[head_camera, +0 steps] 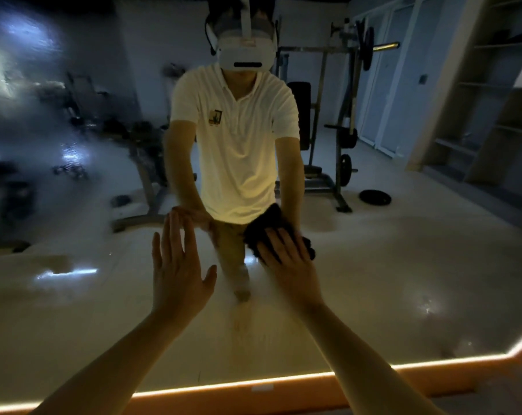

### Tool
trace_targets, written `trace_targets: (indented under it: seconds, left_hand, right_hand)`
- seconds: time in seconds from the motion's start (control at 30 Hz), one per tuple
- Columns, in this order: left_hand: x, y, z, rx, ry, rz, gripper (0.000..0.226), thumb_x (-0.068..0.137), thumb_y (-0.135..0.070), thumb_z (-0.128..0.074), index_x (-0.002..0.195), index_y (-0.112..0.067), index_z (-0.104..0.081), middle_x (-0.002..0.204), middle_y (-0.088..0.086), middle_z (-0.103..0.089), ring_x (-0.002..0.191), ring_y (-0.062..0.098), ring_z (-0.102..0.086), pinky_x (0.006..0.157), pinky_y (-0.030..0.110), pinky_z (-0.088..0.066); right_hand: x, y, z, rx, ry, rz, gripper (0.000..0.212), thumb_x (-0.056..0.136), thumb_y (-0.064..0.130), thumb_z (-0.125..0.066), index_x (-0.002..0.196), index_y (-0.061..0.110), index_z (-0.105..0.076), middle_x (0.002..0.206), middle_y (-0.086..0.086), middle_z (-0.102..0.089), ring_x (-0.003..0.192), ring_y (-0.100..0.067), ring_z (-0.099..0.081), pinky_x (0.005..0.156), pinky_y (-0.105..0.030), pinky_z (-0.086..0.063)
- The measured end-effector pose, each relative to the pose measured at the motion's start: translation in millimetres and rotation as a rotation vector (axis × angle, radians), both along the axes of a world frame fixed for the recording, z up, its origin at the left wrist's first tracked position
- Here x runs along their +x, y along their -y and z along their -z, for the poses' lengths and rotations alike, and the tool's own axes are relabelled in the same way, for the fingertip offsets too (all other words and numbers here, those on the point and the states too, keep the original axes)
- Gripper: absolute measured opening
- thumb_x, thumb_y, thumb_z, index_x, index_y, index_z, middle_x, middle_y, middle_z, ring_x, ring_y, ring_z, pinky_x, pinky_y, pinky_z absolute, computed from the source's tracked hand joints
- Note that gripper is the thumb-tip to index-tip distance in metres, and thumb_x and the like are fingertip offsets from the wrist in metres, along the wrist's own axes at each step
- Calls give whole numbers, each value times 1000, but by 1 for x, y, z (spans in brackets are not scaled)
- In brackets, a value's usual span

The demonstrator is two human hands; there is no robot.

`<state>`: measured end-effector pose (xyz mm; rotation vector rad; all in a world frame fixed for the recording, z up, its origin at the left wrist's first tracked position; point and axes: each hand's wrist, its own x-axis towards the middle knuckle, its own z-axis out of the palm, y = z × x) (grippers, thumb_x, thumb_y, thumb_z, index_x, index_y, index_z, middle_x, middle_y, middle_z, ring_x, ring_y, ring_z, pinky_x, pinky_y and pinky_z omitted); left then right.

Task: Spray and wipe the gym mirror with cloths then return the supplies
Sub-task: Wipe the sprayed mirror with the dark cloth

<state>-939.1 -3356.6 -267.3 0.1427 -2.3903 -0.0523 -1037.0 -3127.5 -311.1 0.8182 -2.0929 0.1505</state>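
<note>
One black cloth (256,235) under right hand (286,260); shirt emblem (215,116) illegible

Gym mirror (403,280), right hand (286,259) pressing black cloth (262,226) on it, left hand (179,271) flat beside (fingers (173,232) straight)

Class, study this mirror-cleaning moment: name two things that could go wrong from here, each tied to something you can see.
1. The open left hand spreads at the large wall mirror; it may leave fingerprints on the glass.
2. The right hand presses the crumpled black cloth low down; the hazy streaks at upper left could go unwiped.
</note>
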Motion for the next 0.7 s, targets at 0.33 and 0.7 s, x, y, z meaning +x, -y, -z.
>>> trace_targets:
  seconds: [0.33, 0.7]
  left_hand:
    - [-18, -18, 10, 66, -3, -33, 128, 86, -63, -71, 161, 7, 5, 170, 29, 10, 159, 44, 3, 125, 62, -22]
    - [13, 28, -21, -59, 4, 103, 102, 89, -37, -73, 164, -1, -13, 172, 17, -12, 160, 32, -11, 128, 54, -18]
  right_hand:
    - [-11, -110, 21, -372, 176, 268, 81, 91, 7, -70, 159, 7, -26, 168, -21, -19, 157, -38, -15, 121, -60, -29]
    - [-2, 29, -9, 134, -69, -100, 61, 100, 10, -43, 160, 15, -33, 168, -10, -23, 157, -32, -19, 128, -51, -17]
